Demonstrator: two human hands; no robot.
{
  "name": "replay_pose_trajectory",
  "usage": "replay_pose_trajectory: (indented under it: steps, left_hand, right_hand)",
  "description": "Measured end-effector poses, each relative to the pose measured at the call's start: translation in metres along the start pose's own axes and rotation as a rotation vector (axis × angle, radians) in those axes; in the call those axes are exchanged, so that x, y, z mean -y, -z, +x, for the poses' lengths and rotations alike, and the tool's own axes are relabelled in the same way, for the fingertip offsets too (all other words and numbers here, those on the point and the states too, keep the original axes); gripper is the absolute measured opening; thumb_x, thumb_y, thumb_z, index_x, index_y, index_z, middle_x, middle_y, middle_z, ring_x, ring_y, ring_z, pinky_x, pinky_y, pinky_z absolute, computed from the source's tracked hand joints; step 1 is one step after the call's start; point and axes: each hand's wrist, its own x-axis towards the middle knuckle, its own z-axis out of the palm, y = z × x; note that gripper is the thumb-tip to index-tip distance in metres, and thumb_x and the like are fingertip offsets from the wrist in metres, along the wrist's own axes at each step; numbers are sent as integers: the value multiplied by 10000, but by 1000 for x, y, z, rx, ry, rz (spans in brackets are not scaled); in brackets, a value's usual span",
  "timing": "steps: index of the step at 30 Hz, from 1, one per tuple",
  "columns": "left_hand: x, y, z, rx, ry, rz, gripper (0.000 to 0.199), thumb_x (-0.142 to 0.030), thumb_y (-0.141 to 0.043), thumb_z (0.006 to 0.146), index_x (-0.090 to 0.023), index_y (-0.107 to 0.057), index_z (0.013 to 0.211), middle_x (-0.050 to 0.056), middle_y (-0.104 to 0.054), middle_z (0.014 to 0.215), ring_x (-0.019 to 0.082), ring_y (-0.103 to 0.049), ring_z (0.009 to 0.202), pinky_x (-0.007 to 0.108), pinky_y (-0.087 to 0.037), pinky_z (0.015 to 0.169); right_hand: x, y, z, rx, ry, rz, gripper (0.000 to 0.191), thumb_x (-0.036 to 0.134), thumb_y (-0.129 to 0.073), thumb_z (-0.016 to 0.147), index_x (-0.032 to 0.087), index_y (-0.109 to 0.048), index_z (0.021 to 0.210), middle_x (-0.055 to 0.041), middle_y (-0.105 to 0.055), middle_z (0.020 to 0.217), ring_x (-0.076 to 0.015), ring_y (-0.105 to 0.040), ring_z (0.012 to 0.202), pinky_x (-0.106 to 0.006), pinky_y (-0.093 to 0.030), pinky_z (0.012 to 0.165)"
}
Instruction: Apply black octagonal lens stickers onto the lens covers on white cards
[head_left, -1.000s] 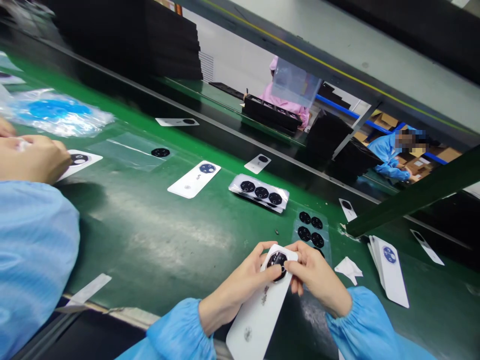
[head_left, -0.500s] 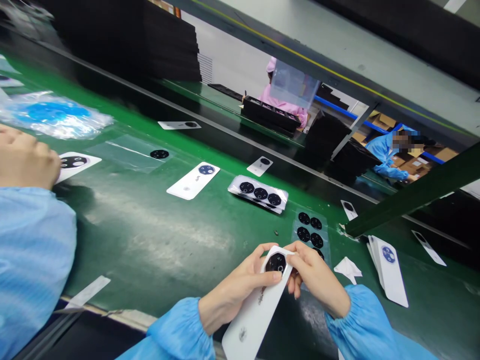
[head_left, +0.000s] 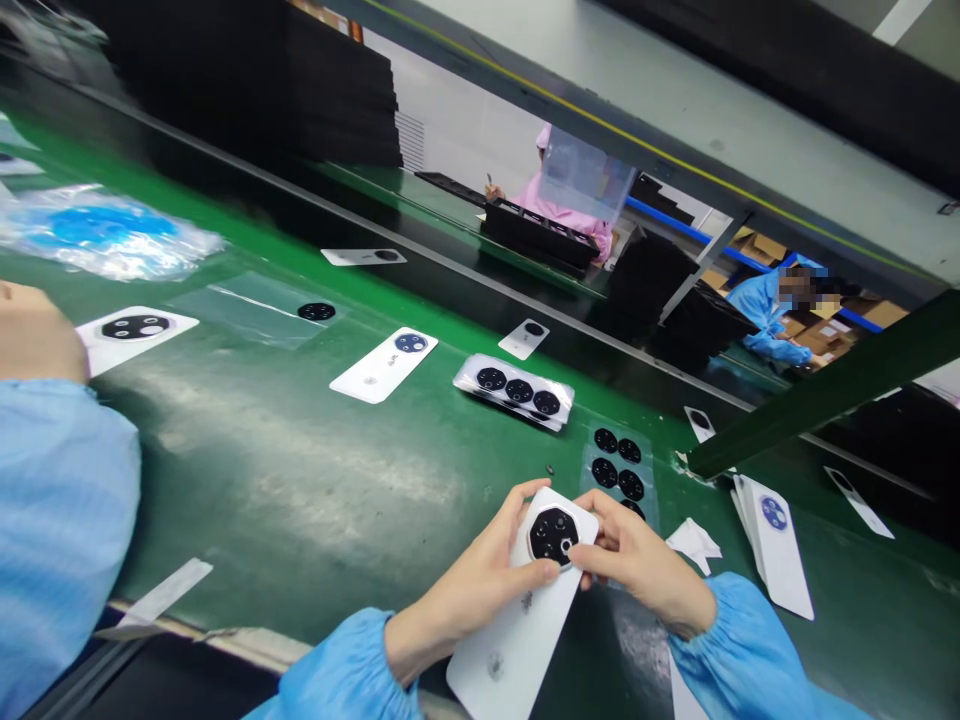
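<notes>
Left of my hands [head_left: 480, 578], toward lower left, I have a wide open stretch of bench [head_left: 300, 490], ending at a co-worker's sleeve [head_left: 56, 510] by the left edge. A lone phone back panel [head_left: 384, 372] bounds it above. On my right, crumpled white paper [head_left: 696, 540] and stacked back panels [head_left: 780, 560] obstruct a low pass; the green post [head_left: 825, 393] slants behind them, right of frame.

The panel [head_left: 517, 628] is cut off by the bottom edge; its marks [head_left: 496, 664] are too small to be read. The left hand [head_left: 480, 575] is partly hidden behind it. A co-worker's hand [head_left: 37, 335] is cut off at left.
</notes>
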Motion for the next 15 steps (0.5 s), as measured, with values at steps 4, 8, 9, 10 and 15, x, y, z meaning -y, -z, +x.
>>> replay_pose_trajectory:
  steps: [4, 8, 9, 10, 15]
  left_hand:
    - [3, 2, 2, -19, -57, 138, 682, -261, -628, 762, -287, -253, 1330, 10, -564, 1027, 101, -516, 664, 228, -420, 584]
    - [2, 0, 1, -35, -61, 169, 627, -285, -611, 776, -261, -289, 1314, 16, -559, 1021, 115, -519, 700, 239, -429, 613]
    - [2, -1, 1, -34, -56, 160, 613, -290, -609, 780, -255, -299, 1307, 18, -559, 1018, 118, -523, 706, 241, -432, 618]
    - [2, -2, 0, -33, -54, 146, 600, -295, -609, 782, -251, -309, 1300, 19, -558, 1018, 118, -525, 707, 240, -434, 619]
    - [6, -6, 0, -38, -48, 94, 546, -338, -635, 785, -243, -349, 1240, 11, -552, 964, 94, -512, 640, 209, -416, 554]
  right_hand:
    - [-11, -2, -1, -17, 49, 56, 300, 369, -678, 707, 180, -476, 822, 50, -550, 685, -76, -511, 539, -212, -403, 513]
    - [-19, -2, 0, -52, 72, -25, 314, 448, -621, 772, 166, -494, 832, 56, -531, 599, -70, -503, 455, -195, -324, 452]
    - [-21, -1, 0, -61, 88, -43, 325, 470, -604, 788, 166, -498, 834, 57, -527, 584, -71, -502, 444, -194, -317, 443]
    - [-22, -1, 1, -69, 103, -57, 334, 488, -589, 802, 167, -500, 832, 58, -523, 569, -72, -498, 434, -192, -312, 436]
    - [-29, -1, 5, -137, 122, -95, 358, 528, -547, 835, 179, -491, 775, 74, -496, 487, -67, -468, 372, -178, -291, 399]
